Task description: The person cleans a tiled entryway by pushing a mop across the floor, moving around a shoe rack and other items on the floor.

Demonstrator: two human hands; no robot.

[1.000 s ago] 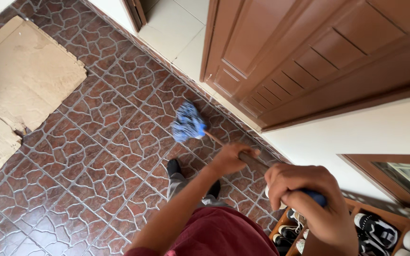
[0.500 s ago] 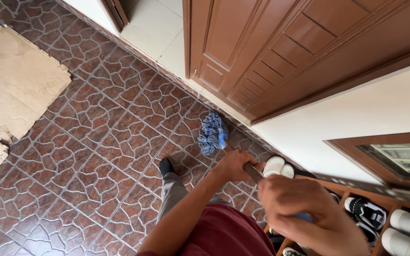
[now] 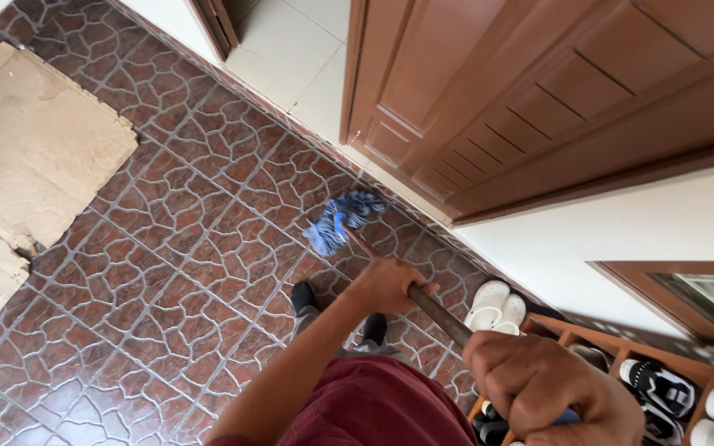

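My left hand (image 3: 388,285) grips the mop handle (image 3: 435,310) midway, my right hand (image 3: 539,384) clenches its near end; the blue mop head (image 3: 340,219) lies far-left on the tiled floor (image 3: 167,272), beside the door (image 3: 489,91).

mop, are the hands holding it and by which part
Yes. The left hand grips the mop partway down its wooden handle; the right hand grips the upper end by the blue grip.

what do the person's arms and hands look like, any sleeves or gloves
Both hands are bare: no gloves, rings or watch show on the left hand or the right hand. The left forearm is uncovered along all its visible length, with no sleeve. Below it shows a dark red garment.
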